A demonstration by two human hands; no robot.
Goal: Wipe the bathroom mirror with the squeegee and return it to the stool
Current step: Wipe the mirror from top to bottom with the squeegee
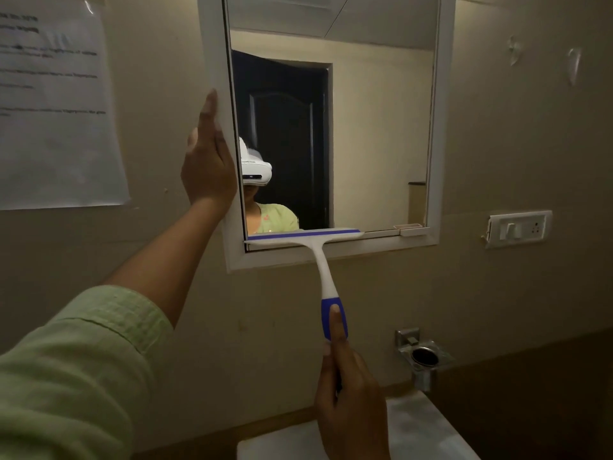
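The white-framed bathroom mirror (381, 127) hangs on the beige wall. A white and blue squeegee (323, 260) has its blade lying across the mirror's bottom edge, on the left part of the glass. My right hand (351, 403) grips its blue handle from below, index finger stretched along it. My left hand (207, 161) rests flat with straight fingers against the left side of the mirror frame. The stool is out of view.
A printed paper sheet (56, 104) is taped to the wall at the left. A switch and socket plate (519, 227) sits right of the mirror. A chrome holder (423, 355) is fixed to the wall below. A pale counter or basin top (418, 433) lies at the bottom.
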